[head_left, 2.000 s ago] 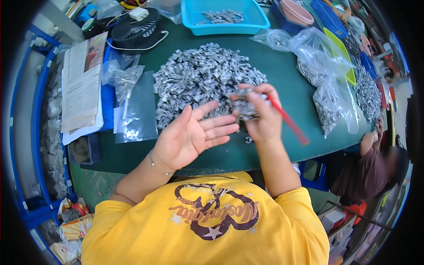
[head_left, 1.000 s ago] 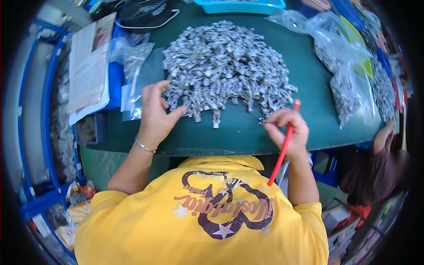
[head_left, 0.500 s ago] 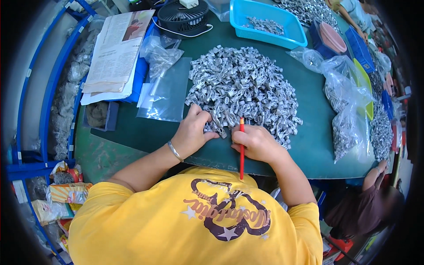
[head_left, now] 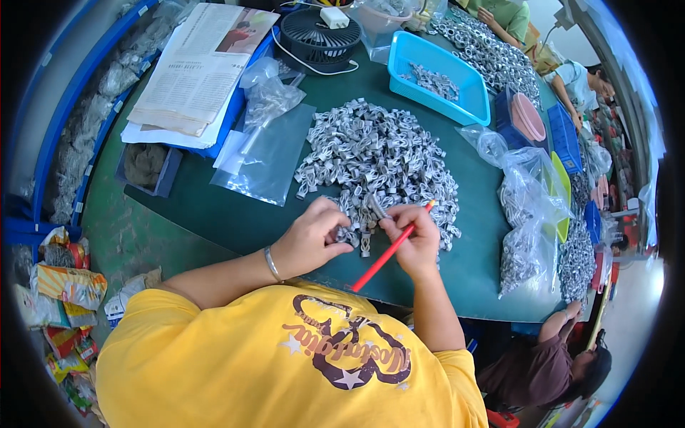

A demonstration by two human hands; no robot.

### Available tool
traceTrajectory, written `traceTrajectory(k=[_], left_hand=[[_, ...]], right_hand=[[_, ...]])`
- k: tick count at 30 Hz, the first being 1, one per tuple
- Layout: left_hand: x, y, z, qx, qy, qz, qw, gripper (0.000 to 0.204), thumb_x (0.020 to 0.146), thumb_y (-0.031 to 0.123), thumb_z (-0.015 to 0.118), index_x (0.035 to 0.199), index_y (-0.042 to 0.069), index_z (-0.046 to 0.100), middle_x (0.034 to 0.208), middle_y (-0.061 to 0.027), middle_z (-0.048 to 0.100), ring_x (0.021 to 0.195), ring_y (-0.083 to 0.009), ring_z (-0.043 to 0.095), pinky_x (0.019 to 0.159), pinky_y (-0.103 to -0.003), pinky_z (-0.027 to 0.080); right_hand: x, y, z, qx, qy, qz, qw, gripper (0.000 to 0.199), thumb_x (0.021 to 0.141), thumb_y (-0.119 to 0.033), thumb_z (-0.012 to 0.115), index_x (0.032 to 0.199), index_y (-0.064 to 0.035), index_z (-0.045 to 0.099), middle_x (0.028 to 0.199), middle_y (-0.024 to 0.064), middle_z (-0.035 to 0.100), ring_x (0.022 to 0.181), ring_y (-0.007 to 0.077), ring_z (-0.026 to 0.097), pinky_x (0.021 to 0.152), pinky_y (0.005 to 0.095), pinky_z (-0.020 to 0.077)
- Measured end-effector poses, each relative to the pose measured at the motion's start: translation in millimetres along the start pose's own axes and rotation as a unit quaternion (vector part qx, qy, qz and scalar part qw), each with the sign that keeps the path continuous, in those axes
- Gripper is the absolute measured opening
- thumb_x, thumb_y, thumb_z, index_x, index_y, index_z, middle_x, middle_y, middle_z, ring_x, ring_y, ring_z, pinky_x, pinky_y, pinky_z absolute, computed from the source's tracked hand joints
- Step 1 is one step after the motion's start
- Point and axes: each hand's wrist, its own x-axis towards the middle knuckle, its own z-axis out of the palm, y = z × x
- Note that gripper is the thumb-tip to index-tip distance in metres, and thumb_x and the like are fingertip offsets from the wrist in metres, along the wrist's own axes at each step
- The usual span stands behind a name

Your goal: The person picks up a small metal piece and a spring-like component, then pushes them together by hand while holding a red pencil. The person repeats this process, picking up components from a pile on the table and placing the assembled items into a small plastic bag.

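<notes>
A big heap of small grey metal clips (head_left: 378,153) lies on the green table (head_left: 214,207). My left hand (head_left: 314,237) is curled at the heap's near edge, fingers pinching a few clips. My right hand (head_left: 410,235) is beside it, gripping a red pencil (head_left: 382,257) that slants down toward my body, and its fingertips also hold a clip at the heap's edge. The two hands nearly touch.
Clear plastic bags (head_left: 267,153) lie left of the heap, a newspaper (head_left: 196,68) beyond them. A black fan (head_left: 317,36) and a blue tray (head_left: 442,78) with clips stand at the back. Filled bags (head_left: 524,214) sit right. Other people (head_left: 564,357) work nearby.
My hands came together at the heap's near edge. The left hand moved in from the left side of the heap and the right hand with the pencil rose from the table edge.
</notes>
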Motion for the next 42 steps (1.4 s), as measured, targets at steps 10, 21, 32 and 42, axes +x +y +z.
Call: traceTrajectory(k=[10, 21, 32, 42], left_hand=[[33, 5, -2, -0.099, 0.028, -0.002, 0.995, 0.026, 0.066, 0.006, 0.075, 0.086, 0.0, 0.059, 0.079, -0.0051, 0.058, 0.059, -0.0073, 0.057, 0.052, -0.019, 0.045], [51, 25, -5, -0.166, 0.071, 0.053, 0.982, 0.021, 0.072, -0.001, 0.067, 0.092, 0.001, 0.063, 0.079, -0.0061, 0.058, 0.067, -0.0099, 0.057, 0.056, -0.02, 0.046], [47, 31, -8, -0.236, -0.017, -0.044, 0.971, 0.021, 0.074, -0.002, 0.066, 0.095, -0.001, 0.063, 0.081, -0.0053, 0.059, 0.075, -0.0098, 0.058, 0.063, -0.021, 0.048], [55, 28, -9, -0.055, 0.048, 0.142, 0.987, 0.015, 0.064, -0.004, 0.071, 0.075, 0.001, 0.062, 0.079, -0.0094, 0.059, 0.072, -0.0193, 0.06, 0.061, -0.026, 0.048]], right_hand=[[5, -28, -2, 0.029, 0.004, -0.084, 0.996, 0.03, 0.071, 0.01, 0.065, 0.078, -0.0057, 0.04, 0.087, 0.0149, 0.06, 0.071, 0.0126, 0.053, 0.059, 0.0221, 0.0435], [7, -22, 1, 0.095, 0.016, -0.038, 0.995, 0.023, 0.077, 0.004, 0.062, 0.081, -0.0028, 0.04, 0.092, 0.0176, 0.058, 0.07, 0.0139, 0.056, 0.06, 0.0229, 0.0482], [8, -21, 5, 0.09, 0.112, -0.068, 0.987, 0.011, 0.082, 0.001, 0.058, 0.087, -0.0035, 0.048, 0.091, 0.0142, 0.06, 0.072, 0.0134, 0.055, 0.062, 0.0251, 0.0465], [1, -29, 7, 0.076, 0.083, -0.054, 0.992, 0.034, 0.067, 0.009, 0.07, 0.078, -0.0057, 0.041, 0.09, 0.0167, 0.06, 0.077, 0.0181, 0.059, 0.068, 0.0265, 0.049]])
